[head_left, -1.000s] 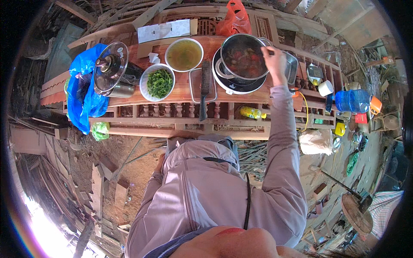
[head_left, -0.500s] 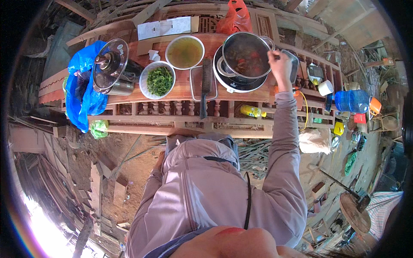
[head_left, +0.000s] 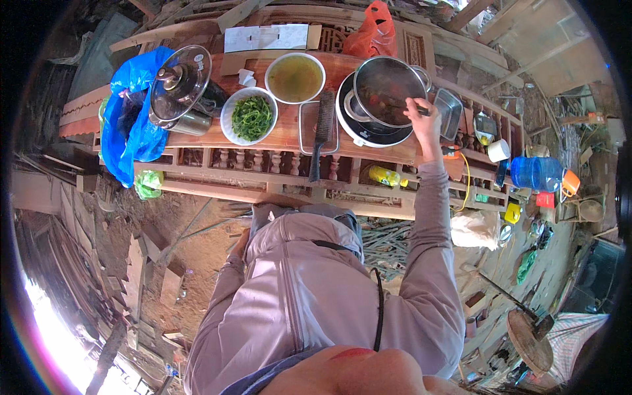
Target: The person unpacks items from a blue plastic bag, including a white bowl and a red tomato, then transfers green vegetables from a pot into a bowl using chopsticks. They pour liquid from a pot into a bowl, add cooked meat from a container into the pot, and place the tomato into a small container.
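My right hand [head_left: 422,118] is closed at the near right rim of a steel pot [head_left: 388,61], pinching the dark handle of a stirring utensil whose far end goes down into the pot. Dark broth with red pieces fills the pot, so the utensil's tip is hidden. Under the pot is a round-topped black and white electric cooker [head_left: 378,135]. Low beside my left hip, my left hand [head_left: 242,245] shows only in part, its fingers hidden. Left of the cooker lies a long dark comb-like tool [head_left: 322,128] across a clear rectangular container [head_left: 307,128].
On the wooden table stand a bowl of greens [head_left: 230,122], a bowl of yellowish broth [head_left: 268,82], a glass lid [head_left: 197,82] and a blue plastic bag [head_left: 146,141]. An orange bag [head_left: 368,39] sits behind. A metal tray [head_left: 449,108] and yellow cord [head_left: 467,181] are at right.
My right hand has shifted from the pot's right side toward its near right rim, the utensil still in it. The whole view has moved slightly. The left hand stays low.
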`<state>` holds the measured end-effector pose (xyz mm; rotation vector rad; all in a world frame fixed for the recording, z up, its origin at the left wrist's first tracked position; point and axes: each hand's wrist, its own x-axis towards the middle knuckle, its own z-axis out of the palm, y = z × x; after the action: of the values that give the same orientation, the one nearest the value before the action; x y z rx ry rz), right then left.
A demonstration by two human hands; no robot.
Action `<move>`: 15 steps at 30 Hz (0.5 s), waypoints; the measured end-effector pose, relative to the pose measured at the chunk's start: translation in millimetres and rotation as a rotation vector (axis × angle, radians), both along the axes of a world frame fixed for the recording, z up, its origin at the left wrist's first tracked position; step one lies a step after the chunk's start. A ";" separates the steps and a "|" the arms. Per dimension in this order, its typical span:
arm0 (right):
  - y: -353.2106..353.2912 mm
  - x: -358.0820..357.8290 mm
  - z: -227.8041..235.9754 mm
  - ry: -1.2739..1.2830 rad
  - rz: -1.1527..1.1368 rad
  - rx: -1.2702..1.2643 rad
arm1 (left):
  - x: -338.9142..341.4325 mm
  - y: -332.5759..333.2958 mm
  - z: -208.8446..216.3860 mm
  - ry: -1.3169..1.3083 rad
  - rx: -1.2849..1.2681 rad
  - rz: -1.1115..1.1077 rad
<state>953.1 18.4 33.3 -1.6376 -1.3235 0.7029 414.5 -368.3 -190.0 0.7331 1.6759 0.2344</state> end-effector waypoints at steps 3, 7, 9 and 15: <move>2.3 -17.8 16.1 -0.012 0.042 0.023 | -0.7 -2.6 4.0 -0.006 -0.012 0.007; 5.9 -31.1 5.3 0.065 0.200 -0.055 | 1.9 -4.4 5.6 -0.027 -0.015 0.018; 2.4 -27.1 10.1 0.183 0.104 0.013 | 3.8 -8.6 7.9 -0.045 -0.017 0.023; 2.5 -4.9 2.8 -0.103 -0.068 0.021 | 4.2 -9.4 14.9 -0.108 -0.029 0.026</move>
<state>948.2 20.8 36.1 -1.7130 -1.3372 0.5686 418.7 -377.7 -175.1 0.6659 1.5835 0.2629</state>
